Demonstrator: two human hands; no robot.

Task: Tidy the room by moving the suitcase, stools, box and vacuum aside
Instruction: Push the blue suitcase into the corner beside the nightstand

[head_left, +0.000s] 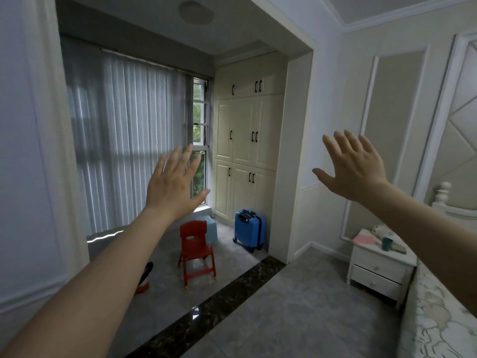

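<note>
A small blue suitcase stands upright on its wheels against the cream wardrobe in the alcove. A red plastic child's chair stands on the grey floor in front of a pale blue stool, which it partly hides. A black and red object, maybe the vacuum, shows behind my left forearm. My left hand and my right hand are both raised in the air with fingers spread, holding nothing, well above and short of these objects.
A dark marble strip crosses the floor at the alcove's threshold. A white nightstand with a cup and small items stands at the right beside a bed. Long grey curtains cover the window at the left.
</note>
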